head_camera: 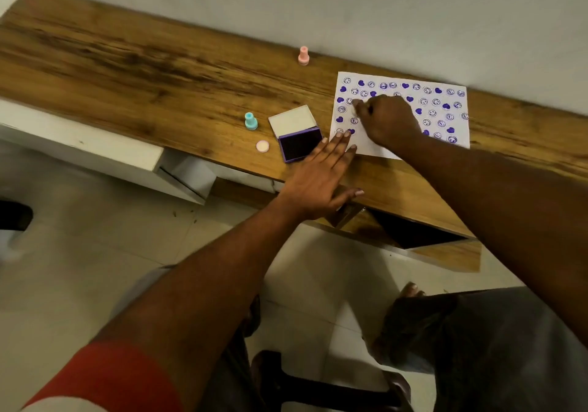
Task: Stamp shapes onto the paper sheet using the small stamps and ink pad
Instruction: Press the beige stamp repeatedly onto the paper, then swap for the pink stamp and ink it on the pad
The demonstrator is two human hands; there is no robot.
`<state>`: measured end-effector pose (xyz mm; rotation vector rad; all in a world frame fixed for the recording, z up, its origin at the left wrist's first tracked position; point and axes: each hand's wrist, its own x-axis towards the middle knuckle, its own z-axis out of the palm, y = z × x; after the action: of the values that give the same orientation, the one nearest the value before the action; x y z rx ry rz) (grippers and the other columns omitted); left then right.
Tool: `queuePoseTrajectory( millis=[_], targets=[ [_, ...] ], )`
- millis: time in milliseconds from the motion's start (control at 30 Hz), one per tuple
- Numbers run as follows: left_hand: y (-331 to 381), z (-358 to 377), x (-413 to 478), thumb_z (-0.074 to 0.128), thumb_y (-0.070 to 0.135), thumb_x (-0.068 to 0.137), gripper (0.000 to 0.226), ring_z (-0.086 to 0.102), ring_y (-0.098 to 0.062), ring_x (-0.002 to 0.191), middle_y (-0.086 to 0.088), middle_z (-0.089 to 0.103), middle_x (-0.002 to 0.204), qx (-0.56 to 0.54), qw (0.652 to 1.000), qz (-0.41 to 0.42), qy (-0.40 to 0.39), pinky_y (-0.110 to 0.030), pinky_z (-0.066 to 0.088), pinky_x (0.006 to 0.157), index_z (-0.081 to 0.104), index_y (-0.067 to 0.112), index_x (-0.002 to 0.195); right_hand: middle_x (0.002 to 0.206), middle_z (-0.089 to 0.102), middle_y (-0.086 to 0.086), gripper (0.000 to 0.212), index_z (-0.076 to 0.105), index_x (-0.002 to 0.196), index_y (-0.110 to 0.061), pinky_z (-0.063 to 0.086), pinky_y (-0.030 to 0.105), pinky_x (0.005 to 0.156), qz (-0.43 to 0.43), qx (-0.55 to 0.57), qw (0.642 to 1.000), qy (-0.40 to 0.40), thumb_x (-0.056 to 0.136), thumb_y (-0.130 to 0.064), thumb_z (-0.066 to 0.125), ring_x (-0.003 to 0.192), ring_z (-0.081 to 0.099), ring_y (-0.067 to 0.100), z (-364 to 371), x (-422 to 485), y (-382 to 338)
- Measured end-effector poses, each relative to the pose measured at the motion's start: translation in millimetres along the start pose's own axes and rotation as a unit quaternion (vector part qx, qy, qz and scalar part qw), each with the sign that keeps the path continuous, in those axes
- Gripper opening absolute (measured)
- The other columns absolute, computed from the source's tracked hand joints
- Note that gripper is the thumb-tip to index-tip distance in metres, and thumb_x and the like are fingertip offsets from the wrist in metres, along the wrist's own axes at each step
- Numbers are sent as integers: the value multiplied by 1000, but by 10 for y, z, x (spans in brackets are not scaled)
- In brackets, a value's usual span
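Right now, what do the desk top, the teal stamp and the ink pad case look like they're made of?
Desk top: probably wood-grain laminate, satin, with streaky brown grain and a thin flat edge. Teal stamp: likely moulded plastic, smooth and evenly coloured. Ink pad case: looks like purple plastic with a pale open lid; the dark pad inside seems matte, perhaps felt.

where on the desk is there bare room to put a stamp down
The wide bare stretch of desk left of the pink stamp and teal stamp. It is crowded around the ink pad, the round cap and the paper sheet.
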<state>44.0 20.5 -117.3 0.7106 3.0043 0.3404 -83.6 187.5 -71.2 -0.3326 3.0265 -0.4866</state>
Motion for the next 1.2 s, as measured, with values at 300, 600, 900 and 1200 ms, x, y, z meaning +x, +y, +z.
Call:
queuePoseTrajectory(
  millis=[300,600,900,1200],
  targets=[
    [-657,-188,-460,44,63,106,70,19,-29,163,-14,23,175,-52,964,-158,207,-37,3,134,45,9,151,83,71,-1,49,74,106,-8,55,20,69,141,324,935,19,109,-44,41,69,66,10,-94,-19,-55],
    [-877,-88,-739,69,50,98,57,18,-31,164,-17,28,173,-135,914,-310,223,-49,8,134,59,11,139,106,73,0,39,68,130,-21,52,23,82,-84,188,979,-5,94,-37,72,95,68,12,38,-136,-696],
    [-914,-14,-627,65,48,98,53,13,-29,164,-12,32,172,-167,886,-375,218,-45,1,133,63,15,139,102,76,-3,30,75,118,-21,54,29,79,-244,99,962,-75,90,-31,71,86,69,12,328,-215,-1398],
    [-913,23,-586,65,48,96,48,12,-28,165,-12,31,173,-171,879,-384,222,-46,1,134,67,15,131,98,75,-3,29,74,116,-26,41,23,69,-226,41,970,-75,88,-35,72,79,60,7,425,-167,-1449]
  ],
)
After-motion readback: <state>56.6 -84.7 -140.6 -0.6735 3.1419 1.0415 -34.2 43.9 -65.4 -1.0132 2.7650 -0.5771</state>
